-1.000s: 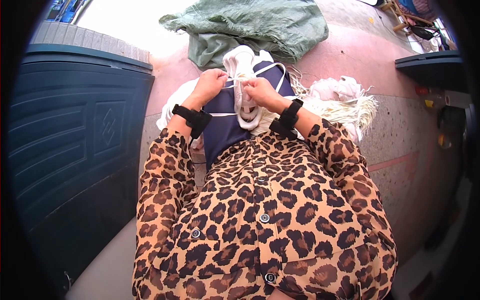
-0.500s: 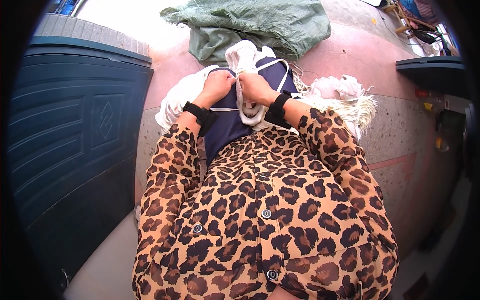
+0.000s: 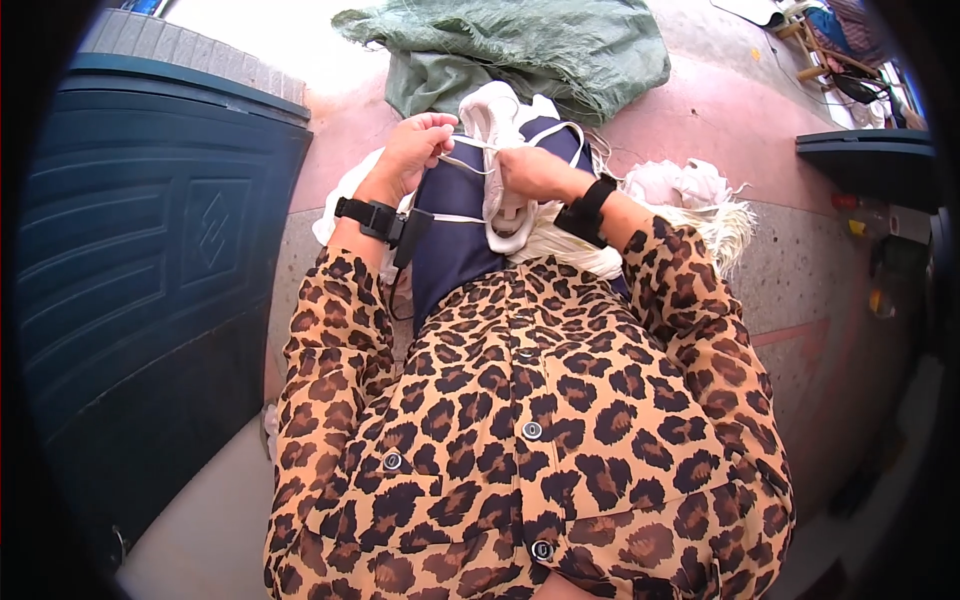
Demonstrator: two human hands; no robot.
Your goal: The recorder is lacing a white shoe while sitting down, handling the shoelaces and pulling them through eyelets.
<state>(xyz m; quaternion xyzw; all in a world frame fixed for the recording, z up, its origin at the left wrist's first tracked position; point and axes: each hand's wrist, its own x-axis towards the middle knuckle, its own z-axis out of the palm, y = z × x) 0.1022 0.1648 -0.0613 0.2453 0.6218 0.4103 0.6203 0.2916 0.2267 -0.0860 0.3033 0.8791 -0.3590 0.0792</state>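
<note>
A white shoe (image 3: pixel 490 112) lies lengthwise on my lap, over dark blue trousers (image 3: pixel 455 188), its toe pointing away from me. My left hand (image 3: pixel 412 152) is raised just left of the shoe, thumb and fingers pinching a white shoelace (image 3: pixel 470 142) that stretches across to it. Over the shoe's right side, my right hand (image 3: pixel 537 173) is closed on lace at the lacing; its fingertips are partly hidden. Other lengths of lace cross my left thigh and loop over my right knee.
A bundle of cream-white laces (image 3: pixel 732 228) hangs at my right, beside pale pinkish-white shoes (image 3: pixel 690 182). Beyond my knees lies a green woven sack (image 3: pixel 520 50). A dark blue panelled door (image 3: pixel 180 220) stands close on the left; another dark panel (image 3: pixel 865 150) is at the right.
My hands were close together over the shoe. The left has moved left and slightly up, drawing a lace out; the right has shifted a little to the right.
</note>
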